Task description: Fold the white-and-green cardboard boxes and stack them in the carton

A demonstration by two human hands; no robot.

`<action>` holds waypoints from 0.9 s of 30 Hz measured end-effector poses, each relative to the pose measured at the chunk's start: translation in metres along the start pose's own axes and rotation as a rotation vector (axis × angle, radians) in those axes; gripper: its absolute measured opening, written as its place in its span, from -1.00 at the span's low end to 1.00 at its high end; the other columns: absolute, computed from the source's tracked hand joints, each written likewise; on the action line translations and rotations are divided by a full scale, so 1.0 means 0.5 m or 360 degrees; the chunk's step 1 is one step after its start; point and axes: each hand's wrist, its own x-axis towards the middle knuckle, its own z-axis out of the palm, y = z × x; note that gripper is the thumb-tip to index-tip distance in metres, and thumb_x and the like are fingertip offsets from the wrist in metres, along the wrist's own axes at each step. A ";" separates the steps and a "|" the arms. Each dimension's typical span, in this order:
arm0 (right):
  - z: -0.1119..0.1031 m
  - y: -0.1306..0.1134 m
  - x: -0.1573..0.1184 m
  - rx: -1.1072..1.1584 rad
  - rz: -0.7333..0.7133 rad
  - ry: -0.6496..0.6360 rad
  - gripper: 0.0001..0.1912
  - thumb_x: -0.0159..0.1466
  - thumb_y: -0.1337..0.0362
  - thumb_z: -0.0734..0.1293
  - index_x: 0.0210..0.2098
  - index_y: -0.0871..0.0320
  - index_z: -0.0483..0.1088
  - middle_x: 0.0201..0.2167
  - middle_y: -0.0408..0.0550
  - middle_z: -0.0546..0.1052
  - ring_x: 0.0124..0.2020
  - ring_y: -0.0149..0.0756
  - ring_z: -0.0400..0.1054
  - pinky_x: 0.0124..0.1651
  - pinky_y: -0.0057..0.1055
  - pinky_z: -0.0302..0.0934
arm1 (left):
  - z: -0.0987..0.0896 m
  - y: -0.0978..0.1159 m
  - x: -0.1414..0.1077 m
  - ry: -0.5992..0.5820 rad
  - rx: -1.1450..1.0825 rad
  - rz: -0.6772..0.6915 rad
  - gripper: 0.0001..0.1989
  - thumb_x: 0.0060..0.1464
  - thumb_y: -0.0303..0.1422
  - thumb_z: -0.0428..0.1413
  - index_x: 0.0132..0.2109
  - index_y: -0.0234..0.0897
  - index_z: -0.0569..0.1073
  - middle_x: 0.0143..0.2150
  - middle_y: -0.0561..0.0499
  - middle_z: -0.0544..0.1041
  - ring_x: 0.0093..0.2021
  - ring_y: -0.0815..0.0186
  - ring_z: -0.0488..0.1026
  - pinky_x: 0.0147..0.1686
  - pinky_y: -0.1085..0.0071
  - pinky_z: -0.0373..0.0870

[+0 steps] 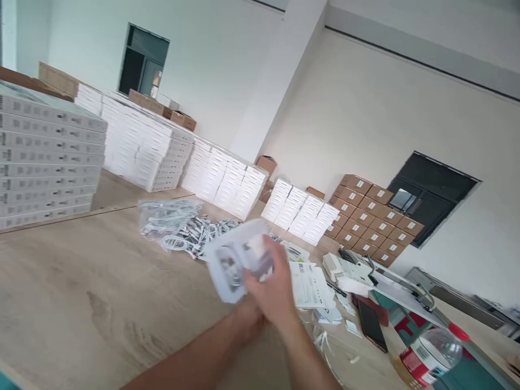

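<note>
My right hand (274, 290) is closed on the near right side of a white moulded tray (222, 246), held tilted above the table. Its thumb lies across the front of the tray. A coiled cable (231, 271) shows in the tray's left compartment; a white piece (257, 246) near my right fingers is blurred. My left hand (249, 314) is crossed low behind the right one, and its fingers are hidden. Just beyond the tray lie a heap of loose white cables (199, 233) and cables in clear plastic bags (173, 211).
White boxes (136, 146) are stacked along the table's far side, with more boxes (49, 157) at left. Printed sheets (311, 284), a phone (371, 324), a bottle (428, 355) and a stack of white cards (345, 271) lie right. Brown cartons (369, 219) stand by the wall.
</note>
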 end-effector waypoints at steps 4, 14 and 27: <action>-0.218 0.184 -0.049 -0.0029 0.0330 0.0635 -0.24 0.07 0.08 0.43 0.22 0.13 0.23 0.15 0.14 0.38 0.08 0.00 0.33 0.06 -0.09 0.29 | -0.007 0.000 0.005 -0.0038 0.0166 -0.0059 -0.59 -0.23 -0.34 0.44 -0.18 -0.34 0.55 -0.27 -0.14 0.66 -0.38 0.24 0.58 -0.49 0.48 0.50; -0.340 0.370 -0.139 -0.0445 0.0583 0.0942 -0.30 -0.02 0.06 0.43 0.09 0.20 0.39 0.03 0.17 0.45 0.11 0.06 0.28 0.20 0.02 0.14 | 0.019 -0.003 0.011 -0.0056 0.0445 -0.0019 -0.56 -0.26 -0.33 0.46 -0.16 -0.30 0.59 -0.13 -0.11 0.65 -0.28 0.26 0.60 -0.40 0.51 0.56; -0.327 0.377 -0.148 -0.0669 0.0668 0.0873 -0.33 -0.01 0.06 0.42 0.08 0.11 0.41 -0.03 0.10 0.45 0.06 0.14 0.28 0.12 0.09 0.16 | 0.024 0.008 0.006 -0.0056 0.0507 0.0045 -0.52 -0.25 -0.32 0.46 -0.11 -0.29 0.57 -0.08 -0.09 0.65 -0.27 0.30 0.60 -0.35 0.52 0.57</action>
